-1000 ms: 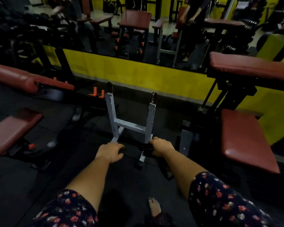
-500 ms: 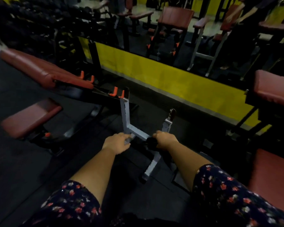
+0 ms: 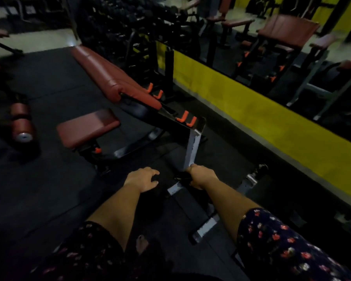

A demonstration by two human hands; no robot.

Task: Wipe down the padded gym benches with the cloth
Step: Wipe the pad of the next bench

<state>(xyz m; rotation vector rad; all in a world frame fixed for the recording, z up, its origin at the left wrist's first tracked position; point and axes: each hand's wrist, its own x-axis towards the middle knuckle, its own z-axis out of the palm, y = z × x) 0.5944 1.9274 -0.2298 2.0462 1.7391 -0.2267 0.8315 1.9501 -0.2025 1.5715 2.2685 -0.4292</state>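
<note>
While right hand [image 3: 201,176] clutches dark cloth [image 3: 182,177] beside white frame [image 3: 193,147], left hand [image 3: 143,179] hovers relaxed, empty; red padded bench [image 3: 109,78] on black floor [image 3: 49,82], yellow wall [image 3: 251,110].

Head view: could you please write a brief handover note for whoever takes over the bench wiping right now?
Left hand: open, holds nothing.
Right hand: grips the dark cloth beside the grey frame.
Long red bench and seat pad: ahead to the left, neither hand on them.
Done: cannot tell whether any pad is wiped.
To do: bring the cloth to both pads.
</note>
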